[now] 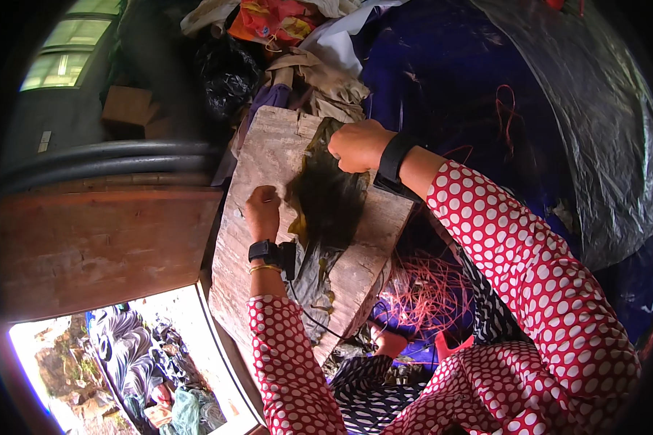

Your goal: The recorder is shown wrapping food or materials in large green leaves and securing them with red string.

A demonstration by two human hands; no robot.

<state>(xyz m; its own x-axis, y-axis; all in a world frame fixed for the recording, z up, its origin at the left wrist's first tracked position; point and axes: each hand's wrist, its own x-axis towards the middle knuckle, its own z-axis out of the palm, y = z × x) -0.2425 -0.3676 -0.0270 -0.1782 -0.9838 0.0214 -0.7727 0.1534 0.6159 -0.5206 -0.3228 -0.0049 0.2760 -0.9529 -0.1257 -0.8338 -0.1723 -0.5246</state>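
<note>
A dark brown-green, wrinkled, leaf-like sheet (330,188) with ragged yellowish edges lies on a pale wooden board (261,152). My right hand (360,145) is closed at the sheet's upper right edge, its fingertips curled under and partly hidden. Left of the sheet, my left hand (262,210) is held over the board with its fingers curled in; whatever they may hold is hidden. A greyish, thin crumpled piece (313,286) lies on the lower board, below the dark sheet. Dark bands circle both wrists.
A tangle of orange-red strings (428,293) lies to the board's right on blue plastic sheeting (442,65). Clear plastic film (595,130) hangs at the far right. Cloths and a black bag (228,76) are heaped beyond the board. A brown wooden panel (101,243) stands left, above a bright opening.
</note>
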